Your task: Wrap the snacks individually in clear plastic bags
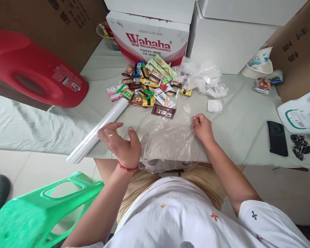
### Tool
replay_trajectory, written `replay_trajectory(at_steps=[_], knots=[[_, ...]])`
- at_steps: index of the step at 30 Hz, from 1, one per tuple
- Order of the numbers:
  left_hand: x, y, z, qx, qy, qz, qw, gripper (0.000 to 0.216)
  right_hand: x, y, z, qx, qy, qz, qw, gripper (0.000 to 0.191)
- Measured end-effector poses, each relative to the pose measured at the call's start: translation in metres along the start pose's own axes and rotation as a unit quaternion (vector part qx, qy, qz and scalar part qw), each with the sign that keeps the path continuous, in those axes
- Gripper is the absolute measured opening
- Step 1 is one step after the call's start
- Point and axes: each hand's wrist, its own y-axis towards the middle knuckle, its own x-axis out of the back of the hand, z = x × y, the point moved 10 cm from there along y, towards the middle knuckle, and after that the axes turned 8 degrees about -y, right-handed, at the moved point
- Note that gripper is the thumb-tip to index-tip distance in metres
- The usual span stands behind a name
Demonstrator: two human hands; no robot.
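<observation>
A sheet of clear plastic film (167,137) lies in front of me, its near end hanging over the table's edge; whether it is a bag I cannot tell. My right hand (203,127) pinches its right side between closed fingers. At the left of the film, my left hand (120,143) is raised with thumb and fingers apart, holding nothing. Beside that hand a white plastic roll (100,129) slants across the table and sticks out past the edge. Just beyond the film is a brown wrapped bar (163,111), at the front of a pile of wrapped snacks (150,82).
Crumpled clear plastic (204,77) and a small folded white packet (215,105) lie right of the pile. Behind stands a Wahaha carton (150,39). A red jug (38,69) is at left; a phone (277,138), keys (301,146) and a white jug (302,113) are at right. A green stool (49,203) stands below.
</observation>
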Motion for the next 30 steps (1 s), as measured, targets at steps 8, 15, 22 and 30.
replay_trajectory(at_steps=[8, 15, 22, 30], knots=[[-0.120, -0.052, -0.030, -0.147, 0.148, 0.391, 0.896, 0.047, 0.020, 0.024, 0.015, 0.047, 0.067, -0.014, 0.997, 0.040], [-0.128, -0.064, -0.001, -0.143, 0.204, 0.399, 0.882, 0.065, 0.002, -0.023, -0.010, -0.077, 0.115, 0.184, 0.973, 0.066], [-0.120, -0.052, 0.013, -0.137, 0.213, 0.422, 0.871, 0.065, 0.064, -0.020, -0.048, -0.124, 0.072, 0.109, 0.984, 0.055], [-0.118, -0.049, 0.015, -0.124, 0.213, 0.406, 0.880, 0.064, 0.047, -0.054, -0.050, -0.117, -0.002, 0.128, 0.985, 0.058]])
